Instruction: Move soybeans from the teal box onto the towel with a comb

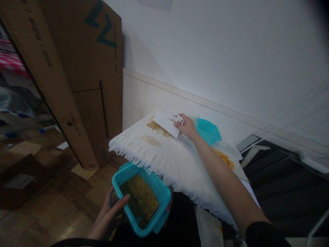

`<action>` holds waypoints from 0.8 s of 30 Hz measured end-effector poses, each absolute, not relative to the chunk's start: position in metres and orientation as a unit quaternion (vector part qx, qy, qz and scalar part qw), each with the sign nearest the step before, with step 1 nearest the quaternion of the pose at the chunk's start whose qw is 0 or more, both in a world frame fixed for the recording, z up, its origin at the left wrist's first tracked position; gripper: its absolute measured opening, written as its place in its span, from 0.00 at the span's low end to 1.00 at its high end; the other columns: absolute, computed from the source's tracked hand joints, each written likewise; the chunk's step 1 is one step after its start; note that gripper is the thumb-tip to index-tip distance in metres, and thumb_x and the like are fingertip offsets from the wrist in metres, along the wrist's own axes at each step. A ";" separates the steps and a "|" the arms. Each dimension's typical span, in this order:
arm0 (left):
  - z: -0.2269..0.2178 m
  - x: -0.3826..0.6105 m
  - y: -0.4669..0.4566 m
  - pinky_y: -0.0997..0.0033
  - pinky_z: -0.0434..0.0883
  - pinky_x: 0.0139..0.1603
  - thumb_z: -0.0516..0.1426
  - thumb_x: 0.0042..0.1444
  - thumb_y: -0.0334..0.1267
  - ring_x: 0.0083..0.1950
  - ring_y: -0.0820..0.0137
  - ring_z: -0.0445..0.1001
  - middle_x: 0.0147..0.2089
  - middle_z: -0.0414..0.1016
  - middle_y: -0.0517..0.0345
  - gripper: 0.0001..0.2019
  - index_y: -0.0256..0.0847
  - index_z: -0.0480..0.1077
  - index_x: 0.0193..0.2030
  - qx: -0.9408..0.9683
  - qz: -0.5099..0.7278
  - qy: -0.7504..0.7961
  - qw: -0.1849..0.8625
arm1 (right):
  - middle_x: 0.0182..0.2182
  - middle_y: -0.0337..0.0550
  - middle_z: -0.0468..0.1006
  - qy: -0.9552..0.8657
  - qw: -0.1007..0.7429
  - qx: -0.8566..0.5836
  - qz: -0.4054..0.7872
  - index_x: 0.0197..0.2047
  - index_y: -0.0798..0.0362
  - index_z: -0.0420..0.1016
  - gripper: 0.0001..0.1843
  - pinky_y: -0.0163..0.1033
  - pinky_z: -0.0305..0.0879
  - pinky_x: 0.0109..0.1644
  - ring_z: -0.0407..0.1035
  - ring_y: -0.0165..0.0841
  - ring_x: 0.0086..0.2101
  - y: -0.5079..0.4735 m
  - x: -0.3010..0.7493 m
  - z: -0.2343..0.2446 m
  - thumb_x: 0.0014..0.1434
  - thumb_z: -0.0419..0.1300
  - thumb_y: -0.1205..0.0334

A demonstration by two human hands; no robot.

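Observation:
My left hand [113,209] grips the side of a turquoise plastic basket [164,197], its thumb over the rim. Yellowish soybeans [144,192] and darker green beans [127,206] lie inside it. The basket is tilted, just below the fringed edge of a white cloth [177,164] on the table. My right hand [187,127] pinches a white card [167,124] with punched holes, held low over the cloth. Soybeans [154,126] are scattered along the card's near edge. A small pale heap of grains [150,140] lies closer to the fringe.
A second turquoise basket [207,131] stands behind my right forearm, against the wall. An orange-yellow item [224,159] lies near it. A tall cardboard box [84,68] stands to the left of the table, on a wooden floor [69,202].

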State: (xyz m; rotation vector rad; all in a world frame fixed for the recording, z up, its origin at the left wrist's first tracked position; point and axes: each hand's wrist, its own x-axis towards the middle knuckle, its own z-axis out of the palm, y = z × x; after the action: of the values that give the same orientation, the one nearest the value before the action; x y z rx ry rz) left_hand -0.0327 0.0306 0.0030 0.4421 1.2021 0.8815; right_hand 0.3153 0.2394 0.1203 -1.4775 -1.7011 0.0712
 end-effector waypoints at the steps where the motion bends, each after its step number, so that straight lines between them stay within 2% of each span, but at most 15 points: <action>1: 0.003 -0.033 0.031 0.49 0.79 0.44 0.71 0.45 0.43 0.49 0.48 0.80 0.63 0.70 0.42 0.49 0.59 0.50 0.70 0.198 0.396 0.543 0.713 | 0.41 0.42 0.80 -0.696 0.429 -0.575 0.031 0.49 0.54 0.75 0.24 0.44 0.68 0.48 0.73 0.38 0.40 0.244 0.304 0.117 0.46 0.64 0.61; 5: 0.001 -0.035 0.031 0.50 0.80 0.43 0.71 0.44 0.44 0.52 0.46 0.79 0.63 0.70 0.41 0.48 0.58 0.52 0.69 0.200 0.396 0.543 0.713 | 0.40 0.45 0.81 -0.687 0.453 -0.563 0.074 0.50 0.58 0.75 0.25 0.41 0.68 0.47 0.74 0.37 0.39 0.263 0.268 0.101 0.47 0.63 0.63; 10: 0.000 -0.034 0.032 0.51 0.80 0.42 0.71 0.44 0.44 0.49 0.49 0.81 0.63 0.70 0.44 0.48 0.60 0.51 0.69 0.201 0.398 0.550 0.706 | 0.39 0.44 0.81 -0.633 0.461 -0.606 0.141 0.49 0.58 0.75 0.24 0.39 0.70 0.42 0.74 0.34 0.36 0.279 0.250 0.086 0.46 0.61 0.67; 18: 0.000 -0.034 0.031 0.51 0.80 0.43 0.71 0.45 0.44 0.47 0.50 0.81 0.61 0.72 0.43 0.50 0.59 0.49 0.71 0.194 0.403 0.548 0.707 | 0.37 0.42 0.81 -0.597 0.455 -0.652 0.109 0.46 0.54 0.76 0.23 0.44 0.73 0.44 0.75 0.36 0.37 0.262 0.283 0.080 0.44 0.61 0.66; 24: 0.000 -0.034 0.030 0.50 0.80 0.42 0.71 0.45 0.44 0.47 0.49 0.82 0.60 0.73 0.42 0.50 0.59 0.50 0.71 0.198 0.411 0.541 0.707 | 0.34 0.39 0.81 -0.587 0.441 -0.670 0.109 0.45 0.54 0.76 0.21 0.46 0.75 0.38 0.75 0.36 0.33 0.228 0.313 0.087 0.44 0.62 0.65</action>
State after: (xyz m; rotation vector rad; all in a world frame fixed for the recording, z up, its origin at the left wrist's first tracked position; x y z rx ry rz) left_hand -0.0343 0.0295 -0.0001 0.4396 1.2009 0.9137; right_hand 0.3132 0.2283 0.0866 -1.6641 -1.4580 0.2696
